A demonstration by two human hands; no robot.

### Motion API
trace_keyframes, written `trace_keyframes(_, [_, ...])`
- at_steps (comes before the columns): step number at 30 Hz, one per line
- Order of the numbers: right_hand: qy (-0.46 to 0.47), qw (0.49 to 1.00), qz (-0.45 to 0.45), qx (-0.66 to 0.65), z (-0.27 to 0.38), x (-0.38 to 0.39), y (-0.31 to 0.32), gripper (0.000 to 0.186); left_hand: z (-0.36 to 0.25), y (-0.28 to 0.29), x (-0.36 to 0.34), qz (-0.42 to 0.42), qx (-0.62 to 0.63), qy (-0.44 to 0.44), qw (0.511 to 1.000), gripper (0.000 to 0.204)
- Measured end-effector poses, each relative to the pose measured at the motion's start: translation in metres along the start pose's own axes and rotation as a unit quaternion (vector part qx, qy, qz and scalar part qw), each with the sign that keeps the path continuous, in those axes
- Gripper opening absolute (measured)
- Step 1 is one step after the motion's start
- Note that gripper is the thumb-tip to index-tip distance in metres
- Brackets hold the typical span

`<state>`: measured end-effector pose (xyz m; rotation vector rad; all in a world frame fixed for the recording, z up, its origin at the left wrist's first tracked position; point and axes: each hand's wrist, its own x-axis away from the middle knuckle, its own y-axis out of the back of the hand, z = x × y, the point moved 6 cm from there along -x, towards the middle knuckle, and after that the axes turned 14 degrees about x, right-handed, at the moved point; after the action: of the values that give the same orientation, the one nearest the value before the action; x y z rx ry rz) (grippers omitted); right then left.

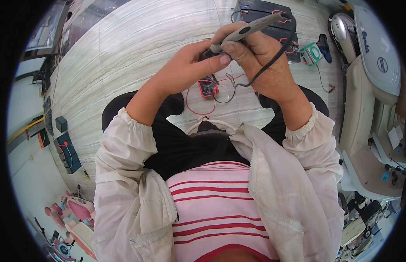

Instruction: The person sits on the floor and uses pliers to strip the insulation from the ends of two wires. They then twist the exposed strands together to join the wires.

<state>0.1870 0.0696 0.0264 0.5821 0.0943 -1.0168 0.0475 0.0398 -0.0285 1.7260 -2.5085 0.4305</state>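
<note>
A long grey pen-shaped tool [264, 22] with a black oval button and a black cable is held tilted in my right hand [262, 59], fingers wrapped round it. My left hand [192, 65] is closed at the tool's lower end, around a small dark piece mostly hidden by the fingers. Beneath both hands, a red-and-black multimeter [209, 89] lies on the floor with red and black leads curling around it. Behind my right hand sit dark box-shaped batteries [277, 11] joined by red wires.
A green-and-white device [311, 54] and a dark shoe-like object [324, 49] lie to the right, beside cream scooter bodies [360, 118]. Dark cases [71, 150] lie at left. Pink ride-on vehicles [74, 207] stand lower left, clutter [360, 218] lower right. My bent knees flank the multimeter.
</note>
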Motion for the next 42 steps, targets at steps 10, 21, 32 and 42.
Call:
trace_keyframes(10, [-0.042, 0.996, 0.002, 0.084, 0.015, 0.001, 0.007, 0.027, -0.012, 0.010, 0.000, -0.061, -0.031, -0.087, 0.994, 0.051])
trace_keyframes(21, [-0.003, 0.996, -0.009, 0.094, -0.002, 0.000, 0.005, 0.019, -0.010, 0.025, 0.001, -0.082, 0.072, -0.067, 0.992, 0.095])
trace_keyframes(32, [0.004, 0.992, -0.009, 0.122, 0.004, 0.002, -0.001, 0.027, -0.008, 0.022, 0.001, -0.092, 0.058, -0.074, 0.991, 0.088])
trace_keyframes(42, [0.066, 0.981, -0.033, 0.178, 0.008, 0.000, 0.001, 0.018, -0.004, 0.022, 0.003, -0.050, 0.040, -0.046, 0.997, 0.095])
